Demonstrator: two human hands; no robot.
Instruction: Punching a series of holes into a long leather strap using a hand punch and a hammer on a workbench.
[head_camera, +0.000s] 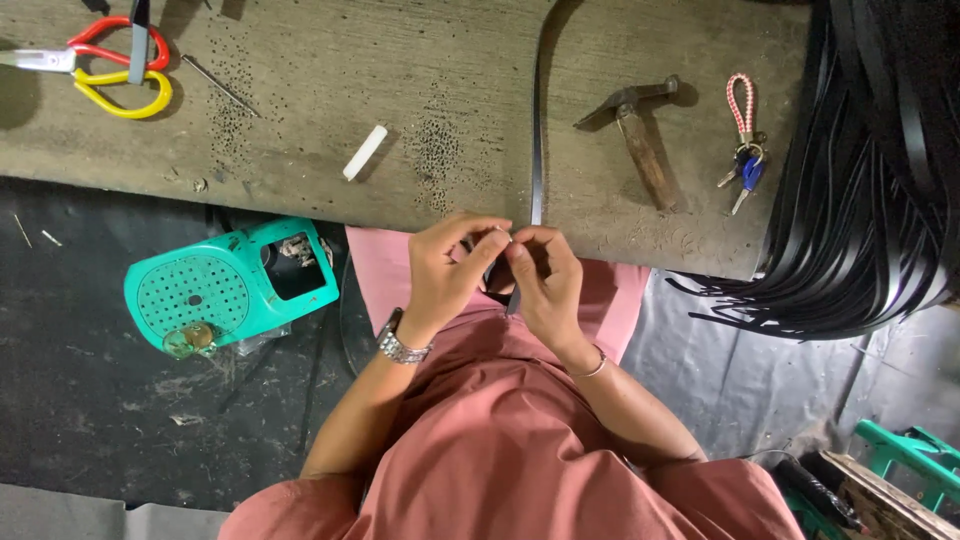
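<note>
My left hand (450, 268) and my right hand (545, 280) meet at the near edge of a worn wooden workbench (330, 60). Both pinch the end of a long black strap (537, 150) that runs away from me across the bench top. A small metal part seems to sit between the fingertips; it is too small to make out. A metal watch is on my left wrist, and a thin bangle on my right.
On the bench lie a hammer (640, 135), a bunch of keys (743, 150), a white stick (364, 152), and red and yellow scissors (115, 70). A heap of black straps (860, 200) hangs at the right. A teal plastic box (225, 285) sits on the floor.
</note>
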